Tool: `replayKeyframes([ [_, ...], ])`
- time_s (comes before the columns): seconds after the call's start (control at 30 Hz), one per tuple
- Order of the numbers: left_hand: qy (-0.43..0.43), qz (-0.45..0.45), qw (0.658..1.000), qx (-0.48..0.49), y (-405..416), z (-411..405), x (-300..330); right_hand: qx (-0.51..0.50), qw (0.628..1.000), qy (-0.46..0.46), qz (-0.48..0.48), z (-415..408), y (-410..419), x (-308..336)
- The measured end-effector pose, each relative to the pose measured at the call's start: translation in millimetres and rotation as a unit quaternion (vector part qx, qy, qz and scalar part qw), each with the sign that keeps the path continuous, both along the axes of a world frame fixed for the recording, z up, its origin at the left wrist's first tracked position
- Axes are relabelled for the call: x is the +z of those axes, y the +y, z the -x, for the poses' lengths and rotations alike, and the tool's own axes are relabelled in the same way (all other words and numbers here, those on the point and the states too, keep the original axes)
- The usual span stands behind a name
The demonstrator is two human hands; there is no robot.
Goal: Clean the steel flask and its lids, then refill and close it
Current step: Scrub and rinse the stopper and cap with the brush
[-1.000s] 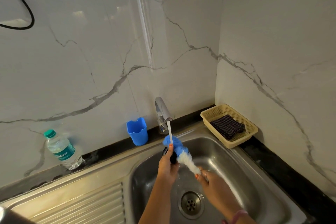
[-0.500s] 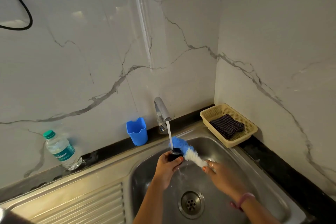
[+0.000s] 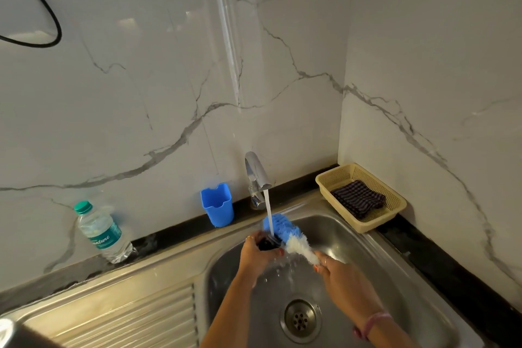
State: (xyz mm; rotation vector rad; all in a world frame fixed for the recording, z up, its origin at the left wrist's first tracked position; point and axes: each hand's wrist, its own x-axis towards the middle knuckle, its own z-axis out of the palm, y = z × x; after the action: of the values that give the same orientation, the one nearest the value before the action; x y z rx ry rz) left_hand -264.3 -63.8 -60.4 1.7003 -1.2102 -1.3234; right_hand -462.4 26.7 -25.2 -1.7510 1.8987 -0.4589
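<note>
rinsing a dark lid under the running tap

nearest the camera, the steel sink point(image 3: 375, 237) shows its drain point(image 3: 300, 319) at the bottom of the basin, with the ribbed draining board point(image 3: 127, 316) to the left. above the drain, the right hand point(image 3: 343, 277) has its fingers curled round the handle end of a bottle brush point(image 3: 288, 236), whose white bristles run up to a blue head. the left hand point(image 3: 258, 256) wraps round a small dark lid point(image 3: 268, 243), holding it over the basin, right against the brush. the water stream point(image 3: 269, 212) falls from the tap point(image 3: 255, 175) straight onto the lid and brush head, splashing between the two hands. a pink band sits on the right wrist.

further back, on the dark ledge, a blue cup point(image 3: 217, 205) stands just left of the tap, and a plastic water bottle point(image 3: 100, 230) with a green cap stands well to the left. in the right corner a beige basket point(image 3: 395, 200) holds a folded dark checked cloth point(image 3: 358, 200). marble-look wall panels rise behind.
</note>
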Motion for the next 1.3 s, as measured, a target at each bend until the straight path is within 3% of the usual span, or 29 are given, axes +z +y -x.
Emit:
replayKeyframes([
  [0.13, -0.099, 0.014, 0.993, -0.055, -16, -6, 19, -0.014, 1.0, 0.011, -0.019, 9, -1, -10],
  [0.27, -0.186, 0.003, 0.968, -0.167, -46, -13, 46, -0.034, 0.998, 0.014, -0.048, 21, 0, -22],
  [0.37, -0.234, 0.0, 0.952, -0.199, -60, -15, 62, -0.045, 0.998, 0.01, -0.048, 25, 0, -26],
  [0.87, -0.239, -0.028, 0.945, -0.222, -75, -7, 64, -0.054, 0.997, 0.004, -0.054, 23, -14, -30],
  [1.3, -0.373, 0.009, 0.898, -0.234, -47, -17, 58, -0.028, 0.999, 0.002, -0.037, 29, -15, -28],
])
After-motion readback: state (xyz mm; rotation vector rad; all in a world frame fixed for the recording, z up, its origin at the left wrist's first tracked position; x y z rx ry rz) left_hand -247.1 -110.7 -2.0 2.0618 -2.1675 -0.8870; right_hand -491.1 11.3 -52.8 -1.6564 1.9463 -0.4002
